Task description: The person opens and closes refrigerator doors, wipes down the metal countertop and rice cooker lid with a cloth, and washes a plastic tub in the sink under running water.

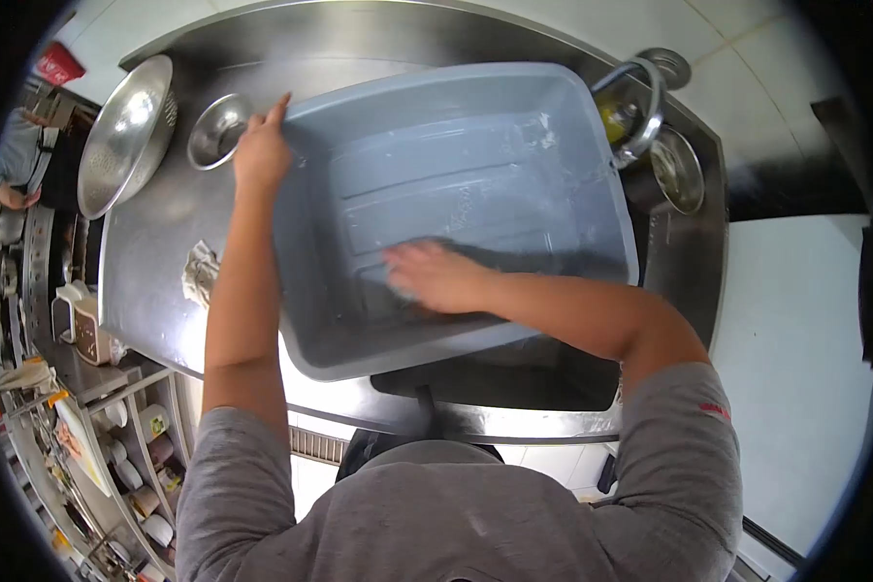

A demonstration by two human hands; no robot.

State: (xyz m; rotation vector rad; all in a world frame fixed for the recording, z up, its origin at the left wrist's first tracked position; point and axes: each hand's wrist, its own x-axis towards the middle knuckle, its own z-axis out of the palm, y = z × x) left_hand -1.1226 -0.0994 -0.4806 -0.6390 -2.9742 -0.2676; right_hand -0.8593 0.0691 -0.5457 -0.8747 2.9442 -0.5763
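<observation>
A large grey plastic tub [436, 184] lies tilted across the sink and the steel counter, with wet streaks and some white residue inside. My left hand [262, 150] grips its upper left rim, fingers closed over the edge. Inside the tub, my right hand [436, 276] presses on the bottom near the front wall. Motion blurs its fingers, and they look closed over something small and pale that I cannot make out. The dark sink basin [495, 373] shows below the tub's front edge.
Left of the tub, a steel colander [128, 136], a small steel bowl [220, 131] and a crumpled cloth [201, 274] rest on the counter [155, 252]. A curved faucet [650, 116] and a steel pot [677, 170] are at the right. A person [24, 155] stands far left, beyond shelves [131, 456].
</observation>
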